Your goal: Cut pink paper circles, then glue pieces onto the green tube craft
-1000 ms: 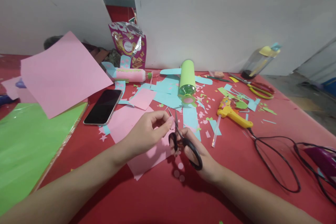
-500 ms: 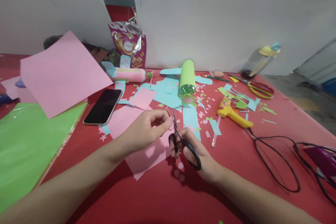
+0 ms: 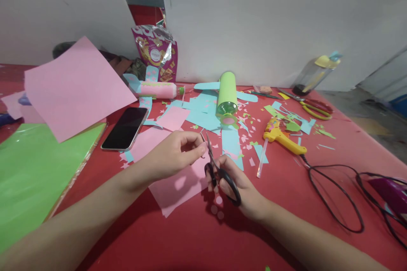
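Between thumb and forefinger, my left hand (image 3: 178, 154) pinches a small piece of pink paper, mostly hidden by the fingertips. My right hand (image 3: 243, 186) grips black-handled scissors (image 3: 233, 186), their parted blades pointing up and away beside the left fingertips. Beneath both hands lie pink paper sheets (image 3: 178, 192) on the red tabletop. Three small pink paper circles (image 3: 214, 209) rest just below the scissors. Behind the hands, a green paper-wrapped bottle (image 3: 227, 89) with light blue wings lies on its side. To its left is a pink-wrapped bottle (image 3: 159, 90) with blue paper fins.
A phone (image 3: 125, 129) lies left of the sheets, near a large pink sheet (image 3: 79, 89) and a green paper pack (image 3: 41, 178). On the right are a yellow glue gun (image 3: 282, 139) with its black cord, paper scraps, another pair of scissors (image 3: 314, 109) and a clear bottle (image 3: 313, 76).
Both hands have shifted slightly left and away from me. The scissor blades have narrowed, and less of the small pink piece shows at my left fingertips.
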`<state>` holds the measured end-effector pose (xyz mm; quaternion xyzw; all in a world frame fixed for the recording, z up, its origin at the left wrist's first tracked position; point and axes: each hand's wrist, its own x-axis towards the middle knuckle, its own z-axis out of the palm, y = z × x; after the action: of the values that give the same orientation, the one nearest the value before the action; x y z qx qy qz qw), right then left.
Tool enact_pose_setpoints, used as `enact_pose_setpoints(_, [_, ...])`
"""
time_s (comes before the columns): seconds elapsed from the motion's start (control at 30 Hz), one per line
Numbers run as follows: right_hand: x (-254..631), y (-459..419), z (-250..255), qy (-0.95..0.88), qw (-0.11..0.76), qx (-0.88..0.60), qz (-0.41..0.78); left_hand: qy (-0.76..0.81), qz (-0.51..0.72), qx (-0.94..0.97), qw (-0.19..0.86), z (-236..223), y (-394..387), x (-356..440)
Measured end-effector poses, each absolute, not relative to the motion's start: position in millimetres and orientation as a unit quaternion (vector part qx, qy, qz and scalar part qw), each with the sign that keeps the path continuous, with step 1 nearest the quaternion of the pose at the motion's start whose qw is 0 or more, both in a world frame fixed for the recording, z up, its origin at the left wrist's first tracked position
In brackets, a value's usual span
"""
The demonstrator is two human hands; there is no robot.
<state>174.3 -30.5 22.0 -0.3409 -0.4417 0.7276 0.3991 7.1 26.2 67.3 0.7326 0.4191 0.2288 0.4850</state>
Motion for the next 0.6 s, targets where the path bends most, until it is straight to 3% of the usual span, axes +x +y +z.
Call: enact_pose_setpoints(0.6, [172.8, -30.9, 23.2, -0.446, 0.374, -0.348, 0.735, 0.418, 0.196, 0.707, 0.536, 75.7, 31.2, -1.0])
